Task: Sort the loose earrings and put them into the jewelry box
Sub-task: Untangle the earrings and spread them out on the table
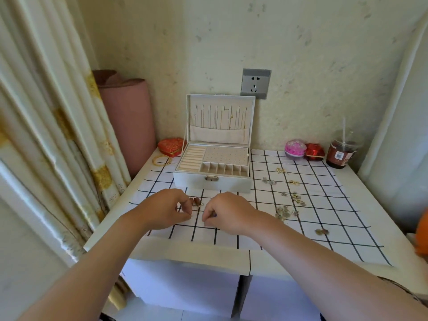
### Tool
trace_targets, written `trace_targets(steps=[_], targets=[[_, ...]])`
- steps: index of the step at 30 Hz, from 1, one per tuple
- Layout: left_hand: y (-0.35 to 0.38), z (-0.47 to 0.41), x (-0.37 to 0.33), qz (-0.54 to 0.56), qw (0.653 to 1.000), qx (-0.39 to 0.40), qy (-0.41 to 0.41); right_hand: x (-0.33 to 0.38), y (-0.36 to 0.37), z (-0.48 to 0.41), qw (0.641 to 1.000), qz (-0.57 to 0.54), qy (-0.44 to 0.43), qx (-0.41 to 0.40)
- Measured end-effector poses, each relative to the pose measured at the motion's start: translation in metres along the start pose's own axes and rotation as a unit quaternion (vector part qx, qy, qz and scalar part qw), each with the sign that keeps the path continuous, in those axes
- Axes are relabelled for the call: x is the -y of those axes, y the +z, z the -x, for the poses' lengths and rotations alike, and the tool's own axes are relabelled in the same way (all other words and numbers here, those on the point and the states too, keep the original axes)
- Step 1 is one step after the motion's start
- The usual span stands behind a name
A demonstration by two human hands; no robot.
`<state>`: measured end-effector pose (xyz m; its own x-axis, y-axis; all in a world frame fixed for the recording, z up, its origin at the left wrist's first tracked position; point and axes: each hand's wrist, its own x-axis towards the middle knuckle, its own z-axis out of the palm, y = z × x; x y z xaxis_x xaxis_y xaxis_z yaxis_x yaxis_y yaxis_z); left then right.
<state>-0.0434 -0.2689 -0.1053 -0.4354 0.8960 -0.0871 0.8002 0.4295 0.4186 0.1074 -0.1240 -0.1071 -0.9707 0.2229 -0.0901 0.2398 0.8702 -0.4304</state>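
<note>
The white jewelry box (pixel 212 181) stands open at the back middle of the table, its lid upright against the wall. Its tray shows ring rolls, a holed earring panel and small compartments. A pair of brown earrings (pixel 195 201) lies just in front of the box. My left hand (pixel 165 209) and my right hand (pixel 228 213) rest on the checked cloth either side of that pair, fingers curled and pinched. Whether either pinch holds something is hidden. Several loose earrings lie to the right: a silver cluster (pixel 283 212), small gold ones (pixel 298 199) and a brownish pair (pixel 322 231).
A red heart-shaped box (pixel 170 145) and a gold bangle (pixel 161 160) sit left of the jewelry box. At the back right stand a pink round case (pixel 294 148), a red case (pixel 314 151) and a drink cup with a straw (pixel 341 154). A curtain hangs at the left.
</note>
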Motion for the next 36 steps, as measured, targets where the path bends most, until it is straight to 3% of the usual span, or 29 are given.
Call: trace_targets(steps=[9, 21, 28, 32, 36], targets=[[0.000, 0.011, 0.016, -0.007, 0.997, 0.070, -0.033, 0.026, 0.017, -0.017, 0.997, 0.069, -0.044, 0.002], [-0.006, 0.003, 0.010, 0.007, 0.998, 0.058, -0.027, 0.016, 0.012, -0.018, 0.999, -0.032, 0.007, -0.024], [-0.007, -0.019, -0.042, 0.120, 0.991, -0.006, 0.051, -0.029, -0.040, 0.012, 0.992, -0.066, 0.057, -0.088], [0.016, -0.050, -0.084, 0.108, 0.989, 0.003, 0.097, -0.075, -0.065, 0.034, 0.987, -0.037, 0.117, -0.101], [0.042, -0.075, -0.120, 0.067, 0.987, 0.024, 0.144, -0.110, -0.077, 0.057, 0.985, 0.000, 0.161, -0.064]])
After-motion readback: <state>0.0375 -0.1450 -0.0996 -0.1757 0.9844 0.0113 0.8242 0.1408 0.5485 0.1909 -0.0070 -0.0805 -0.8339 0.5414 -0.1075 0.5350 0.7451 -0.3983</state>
